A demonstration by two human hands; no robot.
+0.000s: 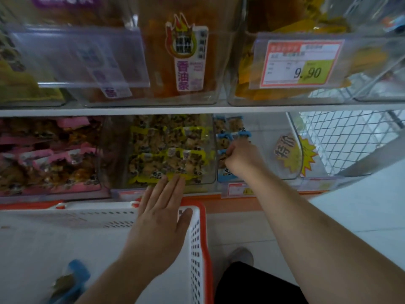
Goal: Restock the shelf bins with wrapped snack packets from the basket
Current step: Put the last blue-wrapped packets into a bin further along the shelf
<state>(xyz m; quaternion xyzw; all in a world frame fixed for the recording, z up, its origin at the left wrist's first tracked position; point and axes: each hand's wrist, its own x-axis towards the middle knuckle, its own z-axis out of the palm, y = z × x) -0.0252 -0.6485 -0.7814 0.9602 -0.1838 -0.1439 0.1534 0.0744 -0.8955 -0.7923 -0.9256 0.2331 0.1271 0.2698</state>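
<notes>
Reaching into the clear plastic shelf bin, the right hand grips blue-wrapped snack packets; lay them flat. The left hand, fingers straight, steadies the white orange-rimmed basket.
</notes>
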